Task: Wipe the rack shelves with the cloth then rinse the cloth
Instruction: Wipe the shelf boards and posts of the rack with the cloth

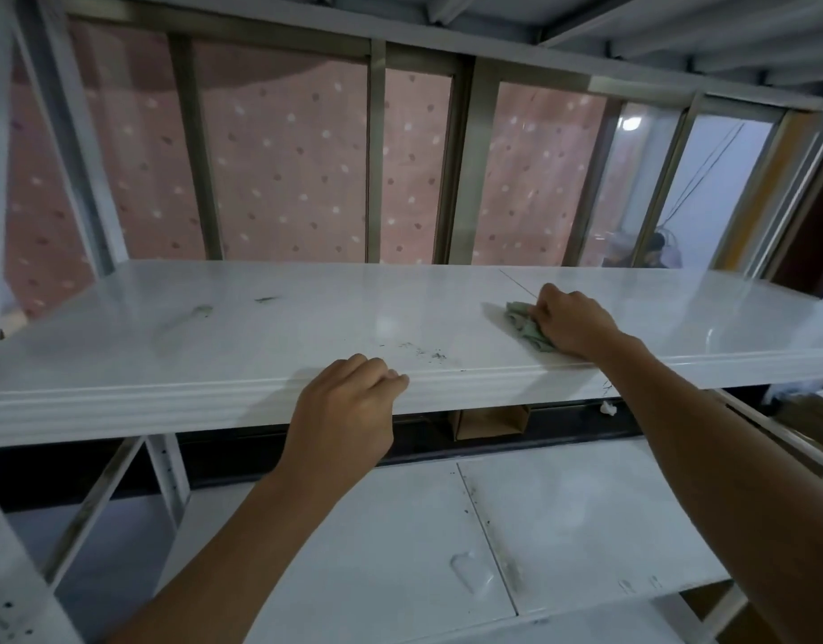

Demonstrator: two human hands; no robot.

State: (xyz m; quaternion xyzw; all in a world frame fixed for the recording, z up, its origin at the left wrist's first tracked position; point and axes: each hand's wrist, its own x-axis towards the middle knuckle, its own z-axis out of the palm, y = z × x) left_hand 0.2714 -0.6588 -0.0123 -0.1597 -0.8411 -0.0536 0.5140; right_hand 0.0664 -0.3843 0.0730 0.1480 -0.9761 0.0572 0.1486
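So the cloth (pixel 529 325) looks like a small, thin, soft rag, the kind that weighs nothing and bunches up the second you push it. My guess is it drags a bit on this glossy shelf (pixel 307 318), so the best hold is what I've got: palm flat on top, fingers curled over the wad so it can't slide out from under. No worry about breaking it, it just flops.

Looks-wise it's pale green, crumpled into a lump, sitting on the right part of the white shelf near the front edge, mostly hidden under my right hand (pixel 570 323), which is closed down on it. My left hand (pixel 349 406) holds nothing; its fingers are hooked over the shelf's front lip, bracing.

There are dark specks (pixel 423 351) just left of the cloth and greenish smudges (pixel 200 311) further left, so I'd say plenty of wiping remains. The lower shelf (pixel 586 504) looks grubby too.
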